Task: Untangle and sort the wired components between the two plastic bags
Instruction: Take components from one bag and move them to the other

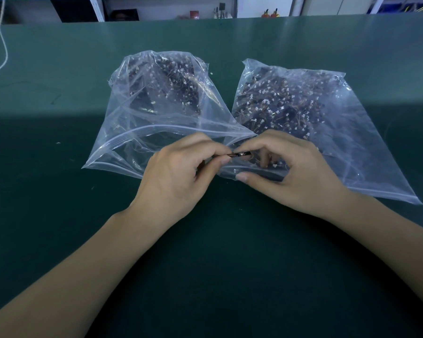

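Worktop: dark green mat surface, carrying both bags, with small pale specks scattered on its left part.
Left bag: clear zip-top plastic, mouth gaping toward the person, its dark wired components heaped at the far end.
Right bag: clear plastic lying flatter, just beside the left bag and touching it near the mouths, packed with dark components with small white connectors and thin brownish wires.
Left hand: fingers curled, thumb and forefinger pinching one end of a small wired component.
Right hand: fingers curled round the other end of the same piece, resting on the near edge of the right bag.
Held component: between the two hands, above where the bag mouths meet; a short, coppery-dark piece, detail too small to tell.
In the way: the right hand covers the mouth of the right bag, and the plastic folds blur what lies beneath.
White cord: trailing down onto the far left of the worktop, well apart from the bags.
Shelving: beyond the far edge, holding small items too distant to name.
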